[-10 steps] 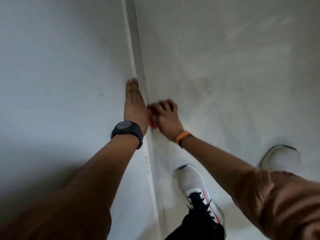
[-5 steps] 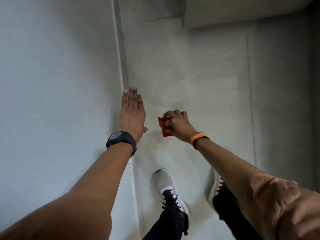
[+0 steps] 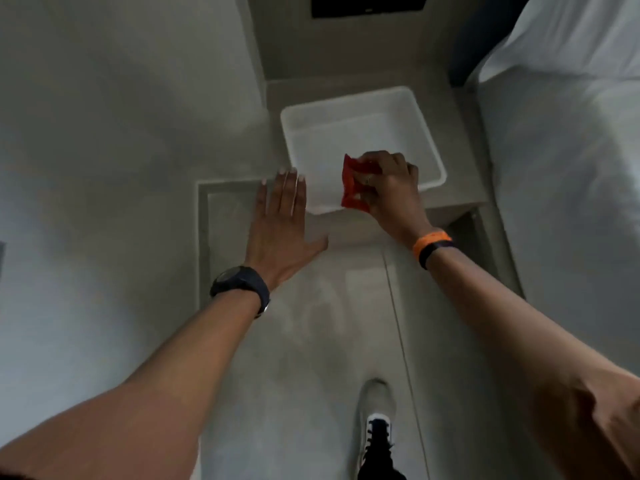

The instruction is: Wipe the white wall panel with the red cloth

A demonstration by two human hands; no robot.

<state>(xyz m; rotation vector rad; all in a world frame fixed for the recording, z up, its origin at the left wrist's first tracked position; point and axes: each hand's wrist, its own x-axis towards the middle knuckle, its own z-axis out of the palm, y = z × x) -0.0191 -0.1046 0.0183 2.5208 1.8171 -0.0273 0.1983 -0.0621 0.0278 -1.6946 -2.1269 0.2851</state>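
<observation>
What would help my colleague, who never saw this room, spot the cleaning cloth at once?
Start at the white bed on the right, then the white plastic tub beside it. In front of the tub, the right hand grips a crumpled red cloth, the only red thing there.

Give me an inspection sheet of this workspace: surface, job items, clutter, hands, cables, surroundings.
Surface: white wall panel on the left, plain; blur hides any marks.
Job's things: red cloth, crumpled, held in front of the tray, not on the panel.
Clutter: white plastic tray, looks empty, on a grey ledge.
Hands: right hand shut on the cloth, orange wristband; left hand flat and open, black watch.
Cables: nothing seen.
Surroundings: grey floor, white shoe, white bedding on the right, dark panel at the top.
</observation>
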